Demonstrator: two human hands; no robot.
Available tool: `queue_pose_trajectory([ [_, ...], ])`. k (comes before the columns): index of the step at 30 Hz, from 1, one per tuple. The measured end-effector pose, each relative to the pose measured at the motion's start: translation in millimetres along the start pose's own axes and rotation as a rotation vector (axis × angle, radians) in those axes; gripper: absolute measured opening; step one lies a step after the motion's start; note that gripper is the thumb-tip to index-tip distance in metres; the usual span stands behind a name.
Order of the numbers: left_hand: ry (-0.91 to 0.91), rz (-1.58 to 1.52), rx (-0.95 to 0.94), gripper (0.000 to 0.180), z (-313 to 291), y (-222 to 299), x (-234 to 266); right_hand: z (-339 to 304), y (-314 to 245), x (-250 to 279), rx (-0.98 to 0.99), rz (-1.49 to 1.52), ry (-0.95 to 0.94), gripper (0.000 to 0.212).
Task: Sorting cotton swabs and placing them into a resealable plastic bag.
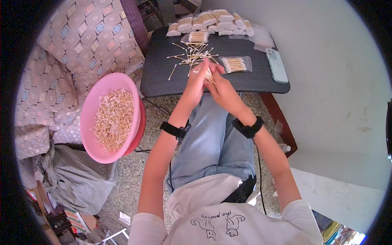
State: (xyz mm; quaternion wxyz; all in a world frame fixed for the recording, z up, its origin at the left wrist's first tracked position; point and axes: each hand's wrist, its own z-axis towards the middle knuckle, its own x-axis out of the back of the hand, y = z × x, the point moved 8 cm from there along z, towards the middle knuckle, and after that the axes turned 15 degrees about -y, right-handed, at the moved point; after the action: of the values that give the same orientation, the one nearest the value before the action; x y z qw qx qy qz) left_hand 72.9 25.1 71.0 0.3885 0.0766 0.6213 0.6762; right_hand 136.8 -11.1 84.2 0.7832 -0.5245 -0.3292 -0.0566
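Apparently the step in hand is squaring up a bunch of cotton swabs [209, 76], which sits between the two palms at the upper centre of the frame, over the near edge of the black surface [253, 83]. Left hand [196, 84] and right hand [223, 88] are both closed around it; exact fingertip contact is too blurred to tell. Just beyond lie loose swabs [199, 50], with a filled clear bag [235, 64] to their right. The next move probably calls for even pressure, keeping the sticks parallel and the ends level.
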Motion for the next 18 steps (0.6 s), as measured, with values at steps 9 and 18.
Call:
queue_pose_trajectory([
  [9, -0.054, -0.091, 0.026, 0.048, 1, -16, -11, -15, 6, 2, 0.134, 0.089, -0.104, 0.025],
  [18, 0.155, 0.511, -0.163, 0.054, -7, 28, -3, -23, 4, -4, 0.006, 0.344, -0.282, 0.025],
])
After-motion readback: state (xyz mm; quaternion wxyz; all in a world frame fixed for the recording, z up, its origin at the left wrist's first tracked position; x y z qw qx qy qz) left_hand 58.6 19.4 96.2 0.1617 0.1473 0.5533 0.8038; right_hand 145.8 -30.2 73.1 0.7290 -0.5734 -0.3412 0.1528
